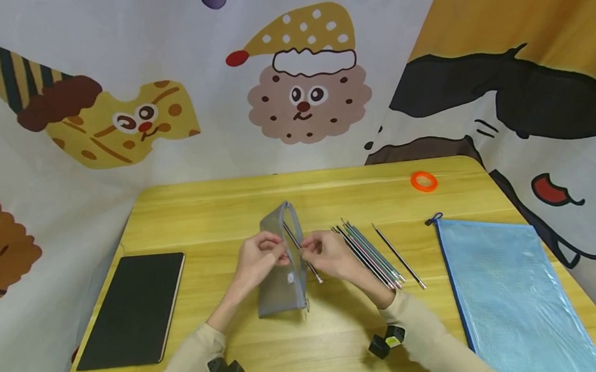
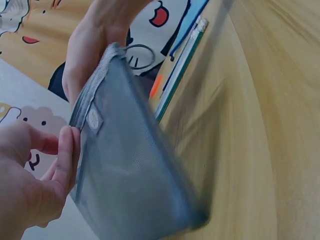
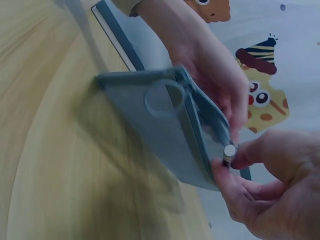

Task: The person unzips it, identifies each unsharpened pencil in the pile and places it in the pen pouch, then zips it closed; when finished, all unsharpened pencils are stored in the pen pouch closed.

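Head cam first: the biggest thing is the cartoon-print cloth (image 1: 201,18) hanging behind a wood-grain table (image 1: 332,350). Next down in size, a blue see-through zip folder (image 1: 517,297) lies on the person's right and a black notebook (image 1: 131,310) on the left. Between them, around mid-table, there's a grey mesh pouch (image 1: 279,292), zip open and held up on its side. Left hand (image 1: 261,256) has its fingertips pinched on the pouch's edge. Right hand (image 1: 332,253) is at the opening, thumb and finger gripping a pencil (image 1: 313,270) that slants into the gap, whitish end poking out toward the person. Just right of that is a bunch of pencils (image 1: 369,256), plus one stray pencil (image 1: 399,255) lying beside it. Smallest thing's an orange ring (image 1: 424,181) near the far edge.
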The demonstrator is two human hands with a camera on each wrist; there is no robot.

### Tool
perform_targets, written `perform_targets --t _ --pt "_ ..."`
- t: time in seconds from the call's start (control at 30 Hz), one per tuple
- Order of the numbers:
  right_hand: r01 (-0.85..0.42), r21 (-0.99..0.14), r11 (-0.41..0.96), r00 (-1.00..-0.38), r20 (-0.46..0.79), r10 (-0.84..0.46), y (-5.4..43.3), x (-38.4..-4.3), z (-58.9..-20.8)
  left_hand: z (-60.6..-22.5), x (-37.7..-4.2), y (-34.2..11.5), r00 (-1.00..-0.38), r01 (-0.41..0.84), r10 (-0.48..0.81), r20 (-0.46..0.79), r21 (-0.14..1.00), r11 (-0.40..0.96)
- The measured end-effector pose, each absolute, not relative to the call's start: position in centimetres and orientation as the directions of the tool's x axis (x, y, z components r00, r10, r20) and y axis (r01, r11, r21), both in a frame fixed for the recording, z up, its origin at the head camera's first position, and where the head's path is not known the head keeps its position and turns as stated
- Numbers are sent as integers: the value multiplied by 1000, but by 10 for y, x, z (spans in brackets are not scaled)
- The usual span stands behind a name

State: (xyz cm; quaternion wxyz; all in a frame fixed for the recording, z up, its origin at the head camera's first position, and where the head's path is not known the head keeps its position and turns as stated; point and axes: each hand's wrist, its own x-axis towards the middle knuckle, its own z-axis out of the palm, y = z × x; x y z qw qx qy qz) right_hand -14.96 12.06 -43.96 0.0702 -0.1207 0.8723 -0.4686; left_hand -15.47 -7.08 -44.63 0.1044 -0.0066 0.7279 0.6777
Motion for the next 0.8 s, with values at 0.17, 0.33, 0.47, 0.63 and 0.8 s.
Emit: perform_targets --t 0.17,0.33,0.47,0.63,0.8 --pt "-149 -824 546 -969 12 -246 106 -148 -442 -451 -154 -70 -973 -132 183 -144 989 73" --pt "-158 -828 538 -966 17 -258 100 -146 -445 -453 -154 -72 -970 -132 200 -139 990 45" --pt "-171 -835 522 -954 10 -298 100 -145 -446 -454 -154 -74 -967 -143 209 -144 989 20" --pt "-193 -846 497 -948 30 -317 103 -142 -447 -452 -154 -74 -969 -134 207 -135 991 16" --pt "-207 -856 473 -959 82 -271 112 -140 -445 -452 -154 -76 -972 -120 200 -124 992 30"
